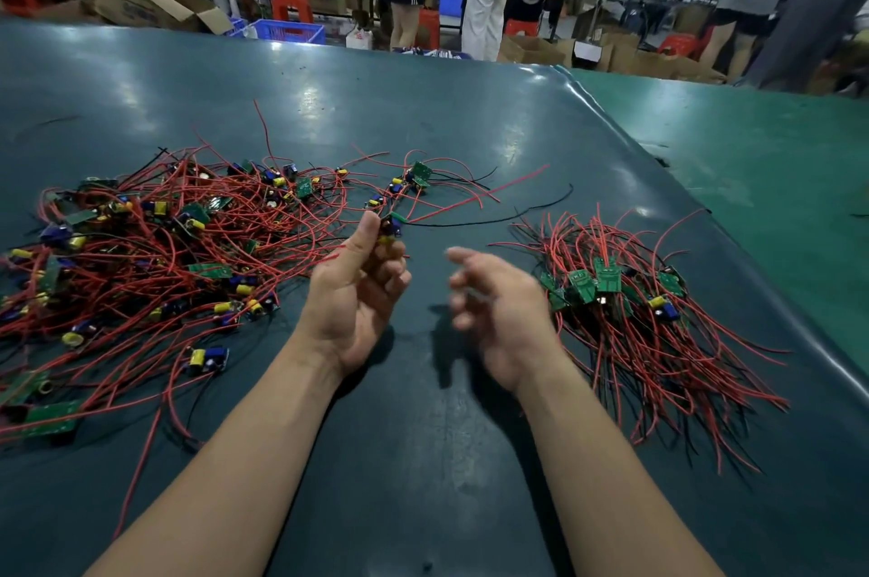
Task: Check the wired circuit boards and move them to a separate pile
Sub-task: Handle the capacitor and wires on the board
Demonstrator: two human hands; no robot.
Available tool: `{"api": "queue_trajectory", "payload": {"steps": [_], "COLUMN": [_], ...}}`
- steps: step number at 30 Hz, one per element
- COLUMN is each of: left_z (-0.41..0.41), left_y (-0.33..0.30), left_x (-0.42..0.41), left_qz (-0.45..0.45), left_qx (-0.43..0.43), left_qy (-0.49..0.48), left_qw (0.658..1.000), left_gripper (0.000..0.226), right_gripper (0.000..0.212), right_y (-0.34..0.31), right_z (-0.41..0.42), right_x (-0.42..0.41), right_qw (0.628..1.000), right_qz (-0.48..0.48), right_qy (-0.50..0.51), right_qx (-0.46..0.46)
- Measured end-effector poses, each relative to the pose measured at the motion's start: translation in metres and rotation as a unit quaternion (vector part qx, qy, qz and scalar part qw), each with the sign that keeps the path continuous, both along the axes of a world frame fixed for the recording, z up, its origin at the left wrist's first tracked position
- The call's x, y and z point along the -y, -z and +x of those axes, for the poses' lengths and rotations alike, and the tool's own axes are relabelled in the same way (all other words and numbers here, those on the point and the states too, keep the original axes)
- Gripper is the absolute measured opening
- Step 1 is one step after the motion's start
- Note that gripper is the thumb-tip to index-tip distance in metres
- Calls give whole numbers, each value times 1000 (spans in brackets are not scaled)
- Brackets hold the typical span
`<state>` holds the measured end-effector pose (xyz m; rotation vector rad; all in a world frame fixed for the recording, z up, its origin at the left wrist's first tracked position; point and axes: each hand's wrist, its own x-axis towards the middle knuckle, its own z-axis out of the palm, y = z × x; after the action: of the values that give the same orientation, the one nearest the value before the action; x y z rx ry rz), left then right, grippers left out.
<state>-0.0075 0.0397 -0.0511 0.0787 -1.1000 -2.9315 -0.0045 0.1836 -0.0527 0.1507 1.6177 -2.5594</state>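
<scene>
My left hand [359,289] is raised over the middle of the table and pinches a small wired circuit board [390,228] between thumb and fingers; its red and black wires trail away to the right. My right hand [498,308] hovers beside it, blurred, fingers loosely spread and holding nothing. A large tangled heap of wired boards [155,247] with red wires, yellow and blue parts lies to the left. A neater pile of boards [625,308] with wires fanned out lies to the right.
The dark green table mat [423,459] ends at a raised edge on the right, with a lighter green surface [752,162] beyond. A few boards [414,181] lie apart behind my left hand. People, cardboard boxes and red stools stand past the far edge.
</scene>
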Motion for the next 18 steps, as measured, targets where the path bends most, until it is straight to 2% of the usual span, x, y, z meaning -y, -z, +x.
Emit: {"api": "queue_trajectory", "payload": {"steps": [2,3,4,6,8,11,15,18], "left_z": [0,1,1,0,-1,-2,-1,0], "left_y": [0,0,1,4,6,8,8,8], "left_x": [-2,-2,-1,-1,-3,-7,-6,-7], "left_qz": [-50,-88,-121,-154,-181,-231,-276,-289], "left_qx": [0,3,7,1,-15,-18,-7,-11], "left_qy": [8,10,9,-3,-10,-8,11,-2], "left_qw": [999,996,993,988,983,973,961,957], "left_gripper": [32,36,41,45,44,43,52,54], "right_gripper": [15,17,17,13,12,4,36,45], "right_y": [8,13,16,18,20,22,22,26], "right_z": [7,8,8,8,7,7,6,2], "right_x": [14,17,17,17,16,13,10,7], "right_qw": [984,967,948,924,908,847,802,769], "right_qz": [131,194,244,273,307,413,440,485], "right_qy": [-93,-99,-85,-65,-35,39,73,74], "right_qx": [-74,-131,-188,-258,-284,-332,-396,-410]}}
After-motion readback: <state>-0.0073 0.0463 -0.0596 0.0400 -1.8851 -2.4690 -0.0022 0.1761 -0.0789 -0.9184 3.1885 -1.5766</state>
